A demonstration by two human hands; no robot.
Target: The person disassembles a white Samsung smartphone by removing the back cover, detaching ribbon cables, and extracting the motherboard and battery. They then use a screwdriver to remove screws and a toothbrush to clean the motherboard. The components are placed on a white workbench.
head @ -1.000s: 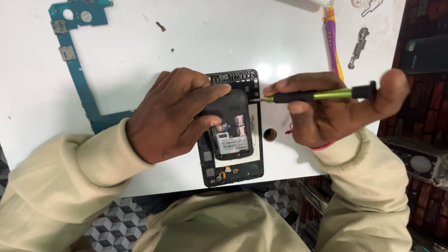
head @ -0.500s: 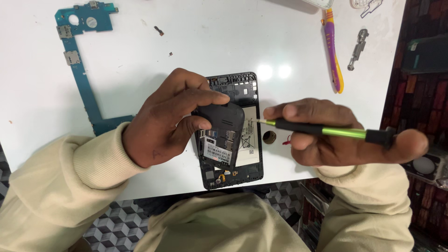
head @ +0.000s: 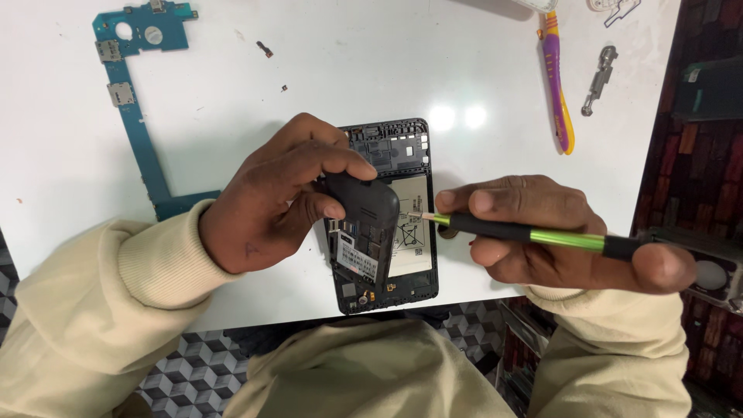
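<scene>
An opened phone [head: 402, 151] lies face down on the white table [head: 348, 70], its inner frame and white-labelled battery [head: 410, 232] showing. My left hand [head: 271, 197] grips a small dark rounded part [head: 364, 209] that rests over the phone's left side. In my right hand [head: 542, 232] is a green and black screwdriver [head: 542, 234], held level, with its tip at the battery's right edge.
A blue circuit board [head: 131, 93] lies at the table's far left. A purple and yellow tool [head: 557, 73] and a small metal bracket [head: 600, 77] lie at the far right. Tiny loose bits [head: 265, 49] sit at the back. A dark cluttered shelf [head: 708, 155] borders the right edge.
My right hand has turned the screwdriver level and brought its tip down to the battery's edge. My left hand has lifted the dark part a little off the phone.
</scene>
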